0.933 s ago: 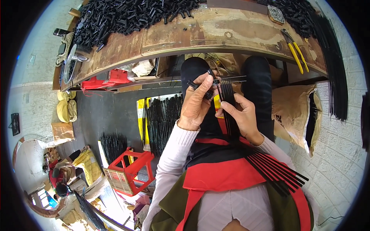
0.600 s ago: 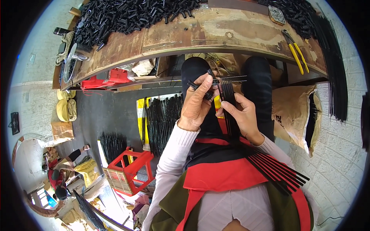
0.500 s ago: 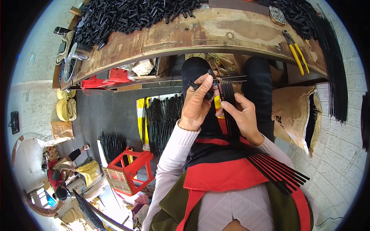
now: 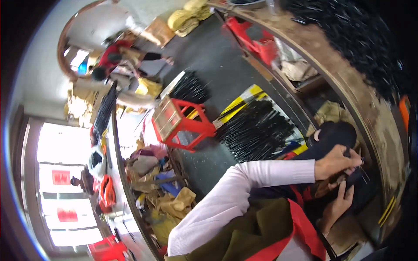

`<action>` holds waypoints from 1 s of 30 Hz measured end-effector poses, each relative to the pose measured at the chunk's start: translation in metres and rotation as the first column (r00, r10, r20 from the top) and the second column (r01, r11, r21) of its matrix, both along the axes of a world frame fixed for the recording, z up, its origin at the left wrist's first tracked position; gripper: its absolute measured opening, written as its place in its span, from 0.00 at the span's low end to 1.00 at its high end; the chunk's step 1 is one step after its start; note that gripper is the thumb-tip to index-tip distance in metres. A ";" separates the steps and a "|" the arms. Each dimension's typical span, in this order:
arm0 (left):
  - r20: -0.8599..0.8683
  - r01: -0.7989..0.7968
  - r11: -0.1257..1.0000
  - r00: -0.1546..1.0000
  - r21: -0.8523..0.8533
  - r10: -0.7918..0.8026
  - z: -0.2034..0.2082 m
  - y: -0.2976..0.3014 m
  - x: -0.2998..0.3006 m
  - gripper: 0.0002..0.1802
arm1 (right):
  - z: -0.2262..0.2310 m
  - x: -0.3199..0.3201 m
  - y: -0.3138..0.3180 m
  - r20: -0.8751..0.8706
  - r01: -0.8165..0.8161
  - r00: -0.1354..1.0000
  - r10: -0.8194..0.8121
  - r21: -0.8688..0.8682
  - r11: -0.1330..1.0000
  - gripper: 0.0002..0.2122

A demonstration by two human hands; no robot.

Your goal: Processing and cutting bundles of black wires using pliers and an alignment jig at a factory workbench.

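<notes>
My left hand (image 4: 342,163) is at the right side of the picture, above my dark trouser leg, its fingers closed round short black tubes (image 4: 347,152). Just below it is my right hand (image 4: 338,206), thumb and fingers bent at a bundle of thin black rods (image 4: 356,179). Thin metal wire ends stick out past the fingertips. The two hands almost touch. Motion blur and the dark trousers behind hide most of the bundle.
A wooden workbench (image 4: 322,56) curves along the right, heaped with black tubes (image 4: 352,48). Yellow-handled pliers (image 4: 386,211) lie on it. More rods (image 4: 257,130) lie on the floor beside a red stool (image 4: 174,124). Another person (image 4: 117,56) bends at the far left.
The view has swung left, bringing in the window and far side of the room. My hands have shifted to the picture's right, still holding the tubes and rods.
</notes>
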State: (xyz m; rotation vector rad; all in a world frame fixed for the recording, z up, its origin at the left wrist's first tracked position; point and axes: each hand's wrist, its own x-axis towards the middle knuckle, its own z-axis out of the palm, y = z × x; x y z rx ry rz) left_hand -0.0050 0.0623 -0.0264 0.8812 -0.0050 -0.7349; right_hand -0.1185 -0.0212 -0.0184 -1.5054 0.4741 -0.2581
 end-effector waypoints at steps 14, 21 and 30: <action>-0.172 0.086 0.959 0.976 -0.271 -0.136 -0.017 0.011 0.008 0.17 | -0.004 0.011 -0.008 -0.053 0.033 0.998 -0.029 0.073 0.997 0.15; -0.121 0.103 0.958 0.983 -0.267 -0.139 -0.013 0.019 0.011 0.20 | 0.001 0.012 -0.002 -0.055 0.024 0.998 -0.018 0.099 0.995 0.12; 0.032 -0.012 0.999 0.999 0.041 0.011 0.019 0.018 -0.005 0.26 | 0.000 0.006 -0.005 -0.088 0.025 0.996 -0.023 0.018 1.000 0.14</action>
